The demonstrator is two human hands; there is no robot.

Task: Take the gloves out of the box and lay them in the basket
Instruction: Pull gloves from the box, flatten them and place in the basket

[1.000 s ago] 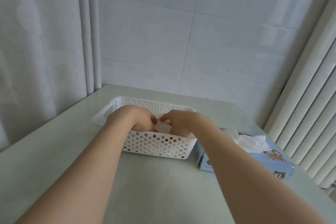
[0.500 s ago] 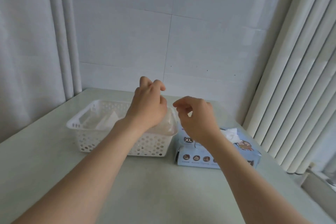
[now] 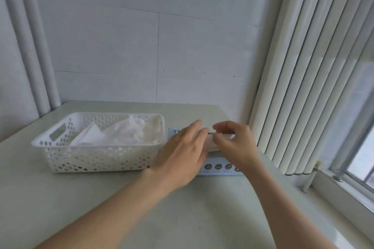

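A white perforated basket [image 3: 91, 157] stands on the table at the left, with several crumpled white gloves [image 3: 121, 132] lying inside. Just to its right is the light blue glove box [image 3: 219, 164], mostly covered by my hands. My left hand [image 3: 182, 153] is spread flat with straight fingers over the box's left half. My right hand [image 3: 235, 143] is curled over the box top, its thumb and fingers pinching a white glove [image 3: 212, 145] that sticks out of the opening.
The pale table [image 3: 182, 218] meets a white wall at the back. White vertical blinds [image 3: 303, 87] hang close to the right of the box, with a window sill [image 3: 344, 208] beyond. Two white pipes [image 3: 30, 46] run up the left corner.
Both hands have left the basket and moved right and down onto the glove box. The gloves they were laying stay in the basket. The view has turned to the right.
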